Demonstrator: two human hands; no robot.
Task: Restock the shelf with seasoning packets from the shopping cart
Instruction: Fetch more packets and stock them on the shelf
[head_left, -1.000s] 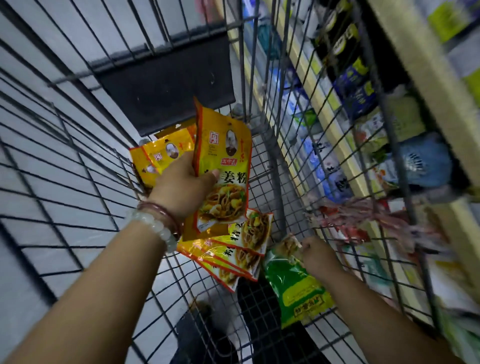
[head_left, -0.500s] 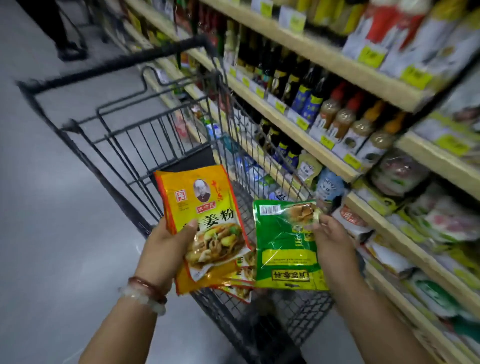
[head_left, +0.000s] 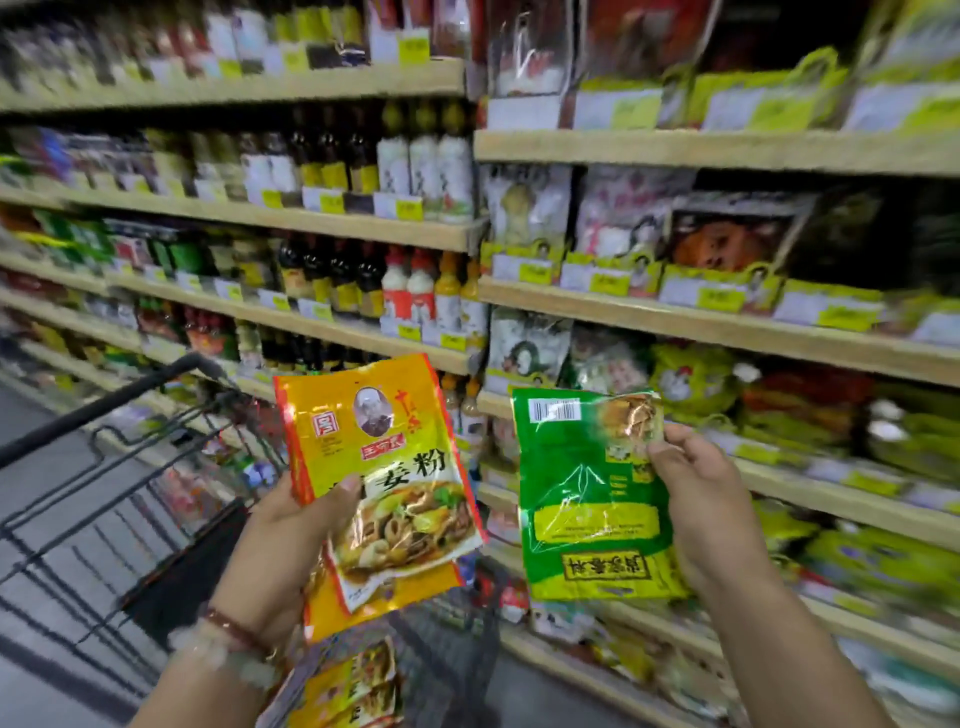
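The glossy yellow seasoning packets (head_left: 382, 483), a loose fan gripped in the left hand (head_left: 291, 540), could slide apart and drop near the black wire shopping cart (head_left: 104, 499). The crinkled green plastic packet (head_left: 587, 499), pinched at one edge by the right hand (head_left: 701, 499), may get misfiled among similar bags on the wooden shelf (head_left: 727, 332) at right.

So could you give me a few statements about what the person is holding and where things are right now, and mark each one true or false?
1. The left hand holds a stack of yellow seasoning packets. True.
2. The right hand is empty. False: it pinches a green packet near its top corner.
3. The green packet's printed label reads upside down. True.
4. The shopping cart is on the person's right. False: it stands to the left, below the hands.
5. The shelves ahead are bare. False: they carry bottles and bagged goods.
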